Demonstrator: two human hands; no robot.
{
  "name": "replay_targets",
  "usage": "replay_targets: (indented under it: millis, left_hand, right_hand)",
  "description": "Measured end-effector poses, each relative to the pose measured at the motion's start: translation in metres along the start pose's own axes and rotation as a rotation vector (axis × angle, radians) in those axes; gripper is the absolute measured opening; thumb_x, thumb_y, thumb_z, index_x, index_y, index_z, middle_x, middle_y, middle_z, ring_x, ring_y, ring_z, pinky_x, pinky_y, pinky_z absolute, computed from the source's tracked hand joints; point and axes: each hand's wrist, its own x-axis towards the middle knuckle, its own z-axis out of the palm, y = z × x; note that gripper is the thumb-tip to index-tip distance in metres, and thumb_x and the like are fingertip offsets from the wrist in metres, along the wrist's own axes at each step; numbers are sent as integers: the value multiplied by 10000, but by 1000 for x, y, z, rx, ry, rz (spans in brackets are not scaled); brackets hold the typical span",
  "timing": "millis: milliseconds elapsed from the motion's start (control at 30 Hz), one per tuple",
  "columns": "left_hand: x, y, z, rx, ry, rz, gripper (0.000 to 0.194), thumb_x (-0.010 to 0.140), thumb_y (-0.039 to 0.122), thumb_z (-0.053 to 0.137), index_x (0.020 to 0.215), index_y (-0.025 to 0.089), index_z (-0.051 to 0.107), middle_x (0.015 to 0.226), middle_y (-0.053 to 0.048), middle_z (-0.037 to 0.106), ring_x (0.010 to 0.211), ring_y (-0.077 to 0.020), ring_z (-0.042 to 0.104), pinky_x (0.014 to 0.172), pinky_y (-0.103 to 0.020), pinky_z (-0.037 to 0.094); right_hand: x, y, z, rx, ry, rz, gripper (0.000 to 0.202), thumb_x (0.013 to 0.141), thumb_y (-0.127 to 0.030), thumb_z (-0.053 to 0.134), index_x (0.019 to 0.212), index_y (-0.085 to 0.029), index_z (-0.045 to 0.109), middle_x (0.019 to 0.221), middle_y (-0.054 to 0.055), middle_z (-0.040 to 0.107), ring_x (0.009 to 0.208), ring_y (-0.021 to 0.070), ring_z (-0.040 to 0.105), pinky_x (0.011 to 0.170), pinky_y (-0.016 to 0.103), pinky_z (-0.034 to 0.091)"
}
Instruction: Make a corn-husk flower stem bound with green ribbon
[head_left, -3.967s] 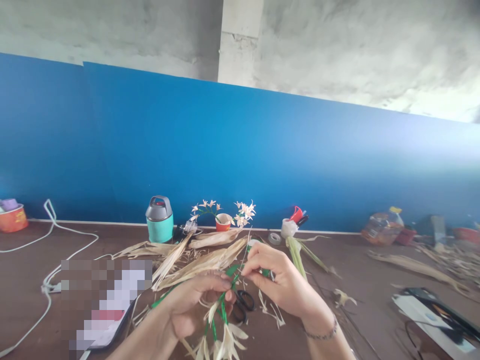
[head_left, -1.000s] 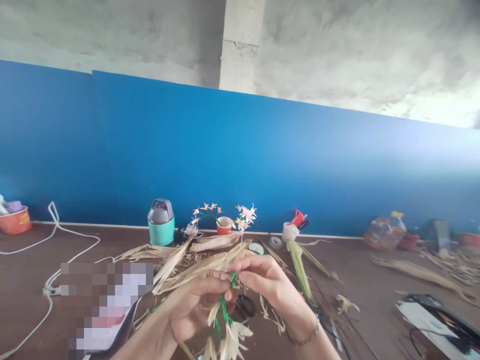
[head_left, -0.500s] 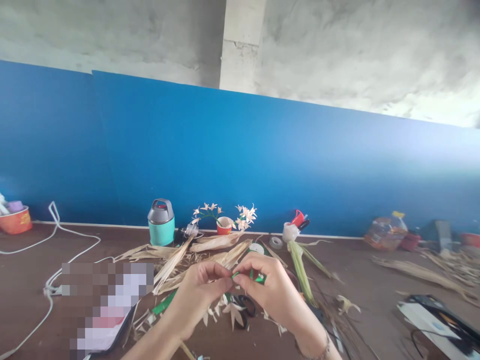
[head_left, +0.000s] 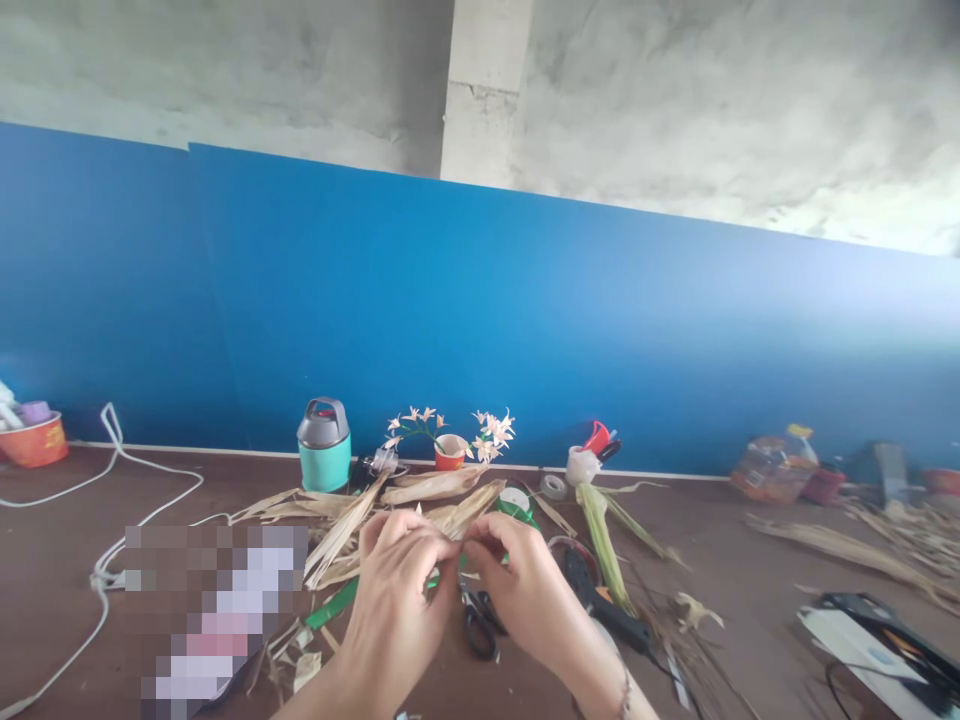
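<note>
My left hand (head_left: 409,585) and my right hand (head_left: 517,585) meet fingertip to fingertip above the table, both pinched closed. A thin green tape strip (head_left: 433,581) shows between and behind the fingers; most of it is hidden. A pale pointed tip (head_left: 418,509) sticks up just past my left knuckles, too small to name. Below the hands lie black scissors (head_left: 478,632). Beyond my right hand is a roll of green tape (head_left: 516,499) with a white core. A black glue gun (head_left: 606,605) rests beside my right forearm.
Dry corn husks (head_left: 337,545) spread behind the hands. At the back stand a teal flask (head_left: 325,460), a red paper cup (head_left: 450,455) with pale husk flowers (head_left: 495,432), and a white pen holder (head_left: 582,465). A white cable (head_left: 154,510) runs at left; a greenish husk (head_left: 604,545) lies right.
My left hand has turned over, its back now facing me, and the right hand has shifted slightly. Pale flower-like pieces below the hands are out of sight; the scissors and glue gun show more.
</note>
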Motion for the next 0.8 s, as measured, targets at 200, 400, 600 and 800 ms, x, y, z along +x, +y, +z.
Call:
replay_targets:
  millis: [200,400,600,800]
  left_hand:
    - [7,-6,-3,-13,-170,-168,136,793,184,579,852,234,690,738,-45,658,748,-228,586,711,-373,428]
    - [17,-3,-15,-129,-354,-169,228,824,150,511,873,255,707,767,-41,676,827,-234,588,778,-398,436]
    - [16,-9,-14,-40,-318,-157,166,776,132,552,741,223,686,763,-46,632,782,-228,582,768,-404,430]
    - [14,-8,-11,96,-273,-43,147,764,92,548,699,205,616,681,-29,649,767,-232,574,797,-442,385]
  right_hand:
    - [2,4,8,-13,51,-55,158,821,-107,467,762,-185,591,752,37,631,709,177,557,653,279,403]
    - [4,5,6,-53,24,-150,171,824,-77,457,777,-191,576,786,45,622,775,188,553,693,290,411]
    - [4,3,8,-75,24,-165,166,790,-54,483,762,-186,579,787,45,632,780,190,559,690,287,414]
    - [7,3,12,69,49,12,147,742,-99,535,690,-179,646,712,27,665,696,177,594,643,266,434]
